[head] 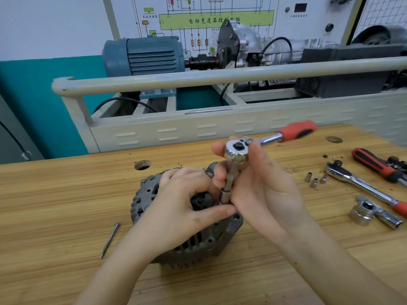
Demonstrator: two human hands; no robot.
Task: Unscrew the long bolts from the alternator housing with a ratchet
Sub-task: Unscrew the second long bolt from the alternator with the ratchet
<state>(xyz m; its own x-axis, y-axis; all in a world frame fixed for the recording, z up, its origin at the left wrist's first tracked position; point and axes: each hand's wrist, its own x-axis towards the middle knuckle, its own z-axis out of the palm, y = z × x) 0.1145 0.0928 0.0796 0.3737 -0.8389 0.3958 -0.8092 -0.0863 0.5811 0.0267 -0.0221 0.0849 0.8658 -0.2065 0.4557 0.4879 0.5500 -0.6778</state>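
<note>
A grey alternator housing (145,194) stands on the wooden bench (55,205). My left hand (182,208) lies over its top and grips it, thumb stretched to the right. My right hand (257,183) wraps around the head and extension of a chrome ratchet (236,149). Its red handle (297,130) sticks out to the upper right. The extension with a socket (225,195) runs straight down onto the housing's right side. The bolt under the socket is hidden. One long bolt (109,240) lies loose on the bench, left of the alternator.
On the right of the bench lie a second ratchet (361,186), a red-handled screwdriver (374,165), three small sockets (315,180) and a large socket with adapter (370,213). A round hole (142,165) is in the bench top. A training rig with a blue motor (143,56) stands behind.
</note>
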